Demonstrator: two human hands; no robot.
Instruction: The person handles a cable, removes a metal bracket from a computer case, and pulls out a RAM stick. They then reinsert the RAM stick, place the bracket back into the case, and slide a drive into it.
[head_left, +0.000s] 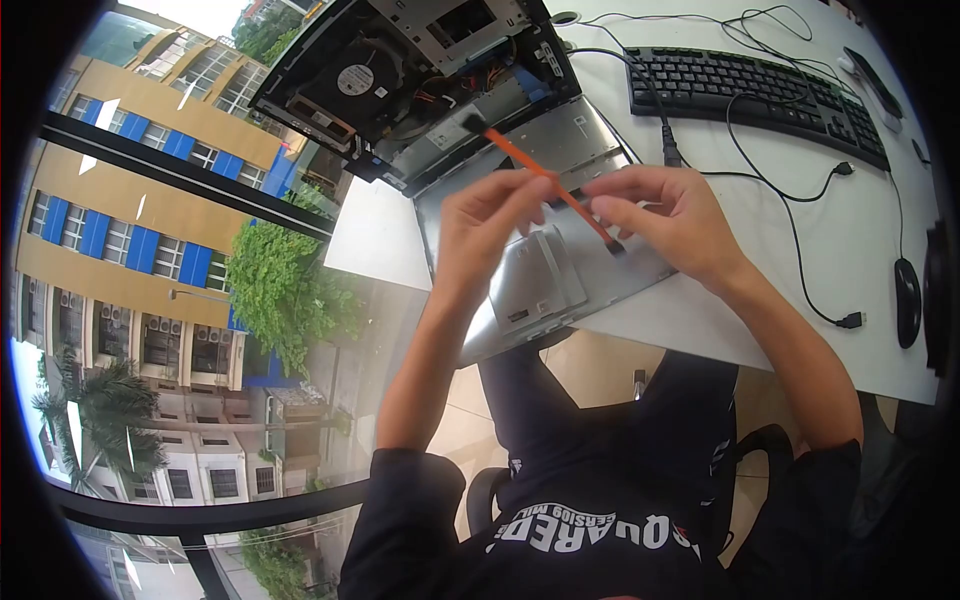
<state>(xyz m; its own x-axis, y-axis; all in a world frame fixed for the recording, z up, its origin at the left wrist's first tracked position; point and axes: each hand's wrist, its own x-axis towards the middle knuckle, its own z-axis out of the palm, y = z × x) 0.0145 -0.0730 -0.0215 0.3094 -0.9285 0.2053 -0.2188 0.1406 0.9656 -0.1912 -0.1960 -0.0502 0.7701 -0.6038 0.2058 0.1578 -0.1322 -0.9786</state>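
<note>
- Left grip (485,220): from my remote seat I read thumb and finger closed on the orange cable (522,156), pinching it near its middle.
- Right grip (680,210), toward four o'clock from the left fingertips: thumb and finger are drawn close together beside the cable's lower stretch; I cannot tell whether they clamp it.
- The cable's long axis runs aslant between both grips, from between ten and eleven o'clock down to between four and five. Left is nearer the black upper end (474,124), right the black lower end (615,247).
- Beneath the hands I see a metal panel (535,275), resting on the white surface (705,315).
- Toward ten o'clock is the opened computer case (410,20). The cable's upper end points that way and overlaps its interior in my view; I cannot tell whether they touch. Left is the nearer hand to it.
- Farther off, at two o'clock, lies a black keyboard (750,100).
</note>
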